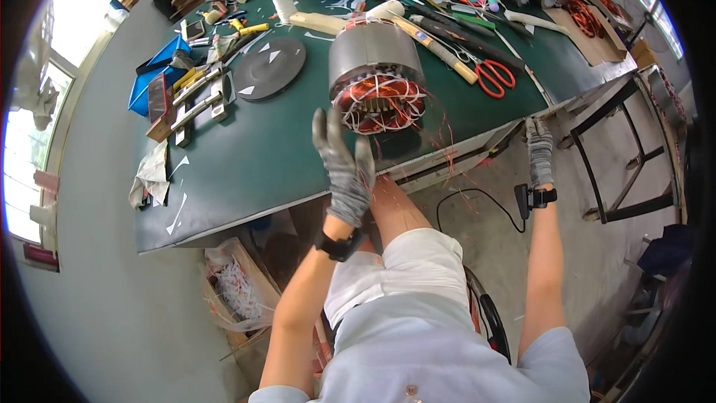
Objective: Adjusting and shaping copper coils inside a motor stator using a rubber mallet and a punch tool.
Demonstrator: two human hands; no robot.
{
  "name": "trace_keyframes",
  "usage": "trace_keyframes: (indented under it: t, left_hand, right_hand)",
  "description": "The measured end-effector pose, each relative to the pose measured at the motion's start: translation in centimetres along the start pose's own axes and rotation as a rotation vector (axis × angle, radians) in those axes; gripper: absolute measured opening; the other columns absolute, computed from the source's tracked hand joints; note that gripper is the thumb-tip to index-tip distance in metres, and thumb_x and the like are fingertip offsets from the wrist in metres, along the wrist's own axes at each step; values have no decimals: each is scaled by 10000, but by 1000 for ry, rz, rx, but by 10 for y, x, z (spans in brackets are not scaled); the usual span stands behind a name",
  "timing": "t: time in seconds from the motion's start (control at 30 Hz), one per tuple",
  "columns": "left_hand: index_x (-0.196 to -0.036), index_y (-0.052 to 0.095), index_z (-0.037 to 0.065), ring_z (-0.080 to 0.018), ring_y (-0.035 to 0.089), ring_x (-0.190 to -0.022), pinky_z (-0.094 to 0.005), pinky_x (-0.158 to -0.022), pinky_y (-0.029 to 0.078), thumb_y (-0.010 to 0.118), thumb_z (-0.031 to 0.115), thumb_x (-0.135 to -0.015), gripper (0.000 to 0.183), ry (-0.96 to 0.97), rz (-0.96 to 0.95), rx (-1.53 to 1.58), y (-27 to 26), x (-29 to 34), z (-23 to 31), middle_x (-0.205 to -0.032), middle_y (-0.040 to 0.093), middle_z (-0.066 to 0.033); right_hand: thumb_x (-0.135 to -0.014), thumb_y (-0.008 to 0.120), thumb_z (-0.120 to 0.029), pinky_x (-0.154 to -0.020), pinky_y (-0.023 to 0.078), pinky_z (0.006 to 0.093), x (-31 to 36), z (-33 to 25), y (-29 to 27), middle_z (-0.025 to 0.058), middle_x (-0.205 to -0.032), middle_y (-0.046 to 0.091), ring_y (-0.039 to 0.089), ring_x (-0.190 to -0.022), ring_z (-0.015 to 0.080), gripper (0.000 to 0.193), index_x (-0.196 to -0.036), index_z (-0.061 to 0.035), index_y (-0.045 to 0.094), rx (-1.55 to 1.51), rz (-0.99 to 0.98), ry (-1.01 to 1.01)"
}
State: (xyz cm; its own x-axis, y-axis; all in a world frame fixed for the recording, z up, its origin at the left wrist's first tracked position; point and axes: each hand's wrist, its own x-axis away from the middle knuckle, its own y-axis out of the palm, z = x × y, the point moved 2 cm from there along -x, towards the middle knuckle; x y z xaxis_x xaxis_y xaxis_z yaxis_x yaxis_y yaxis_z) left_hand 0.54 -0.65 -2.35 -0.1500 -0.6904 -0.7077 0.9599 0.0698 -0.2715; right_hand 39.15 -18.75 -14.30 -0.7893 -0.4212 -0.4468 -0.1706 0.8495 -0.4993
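A motor stator (375, 52) with a grey metal shell lies on its side on the green workbench (246, 160). Its red copper windings, laced with white cord, face me, and thin loose wires trail over the bench's front edge. My left hand (344, 168), in a grey glove, is raised just in front of the windings' left side. Its fingers are apart and nothing is in them. Farther right, my gloved right hand (539, 151) is at the bench's front edge, its fingers stretched out close together and no object visible in them.
Red-handled scissors (494, 79), a wood-handled tool (436, 48) and a mallet (321, 22) lie around the stator. Left of it are a round dark plate (270, 67) and a metal fixture (200, 108). A black metal frame (626, 157) stands at right; a scrap box (239, 287) sits below.
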Motion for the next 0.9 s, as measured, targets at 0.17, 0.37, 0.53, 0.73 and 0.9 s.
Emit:
trace_keyframes:
  t: [0.17,0.37,0.53,0.73,0.9]
  left_hand:
    - [-986,577,62,-347,352,-1175,-405,-972,300,523,77,-745,248,227,-401,-265,-18,47,9,-1096,501,-121]
    - [-916,587,84,-329,367,-1178,-415,-970,297,553,88,-683,235,37,-507,-257,-48,62,9,-1030,551,-85]
    - [-1022,580,169,-338,417,-1115,-392,-920,356,509,-2,-652,415,264,-736,-133,-86,26,54,-1168,474,-140]
    - [-1046,499,29,-313,500,-939,-330,-840,398,448,32,-798,254,-139,-614,-166,-93,-74,-48,-1074,493,-168]
    - [-1095,507,93,-339,506,-964,-345,-843,404,503,161,-801,302,138,-549,-685,-69,-87,-160,-1093,497,-172]
  right_hand:
    - [-858,509,-310,-727,434,348,13,-70,5,157,-854,610,568,-780,272,348,-965,15,570,-324,-279,533]
    - [-867,498,-321,-789,430,342,-5,-97,-21,167,-982,573,544,-905,287,383,-1070,3,524,214,-74,-112]
    - [-870,500,-195,-851,407,307,15,-270,-16,153,-1091,522,515,-975,241,375,-1198,-24,440,-516,-316,-249]
    - [-641,690,-405,-998,277,400,45,-323,54,278,-1313,262,307,-1198,419,888,-1323,-39,255,113,-501,-594]
    - [-659,618,-70,-1021,269,415,48,-327,91,210,-1361,232,282,-1219,397,782,-1334,-254,269,343,-458,-645]
